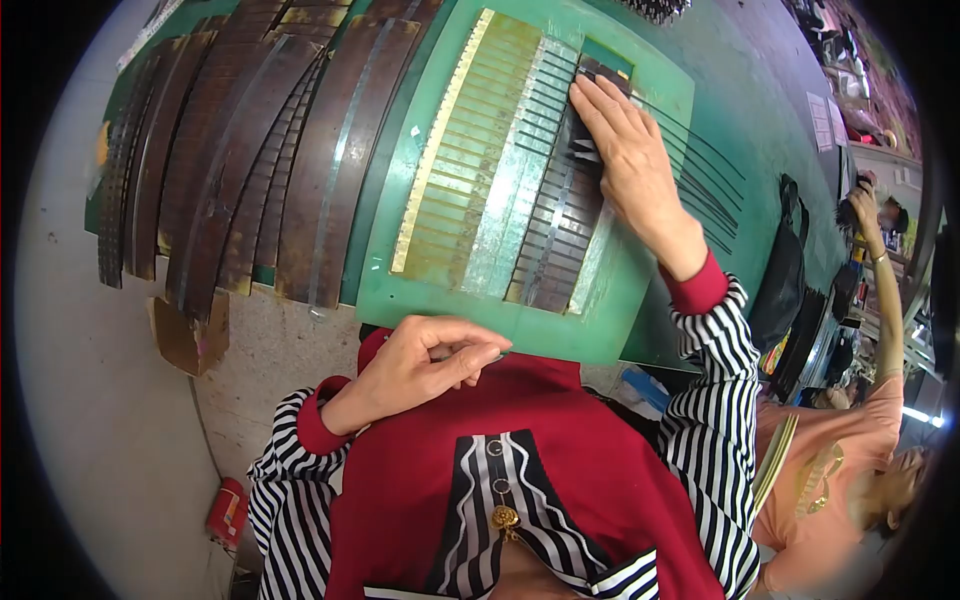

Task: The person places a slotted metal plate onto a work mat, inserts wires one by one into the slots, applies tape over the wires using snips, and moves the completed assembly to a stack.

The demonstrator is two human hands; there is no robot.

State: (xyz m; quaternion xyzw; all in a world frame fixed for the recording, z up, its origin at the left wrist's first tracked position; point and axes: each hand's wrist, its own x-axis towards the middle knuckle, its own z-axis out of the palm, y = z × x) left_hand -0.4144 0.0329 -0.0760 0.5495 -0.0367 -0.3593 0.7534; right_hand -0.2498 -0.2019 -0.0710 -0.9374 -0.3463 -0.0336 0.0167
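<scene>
My right hand (632, 155) lies with fingers stretched out over the upper end of a dark strip (556, 232) crossed by slots. That strip lies on a green board (440, 312), beside a yellowish slotted plate (462, 150). Several thin black strands (708, 172) stick out from the board's right side, past my right hand. My left hand (425, 365) is in front of the board's near edge, its thumb and fingers pinched together. A tiny dark bit shows at the fingertips, too small to name.
Several long dark brown slotted plates (340, 160) lie overlapping at the left of the green table. A black bag (782, 265) is at the right. Another person in an orange shirt (830, 480) is at the far right, one arm raised. A red cylinder (228, 510) stands on the floor.
</scene>
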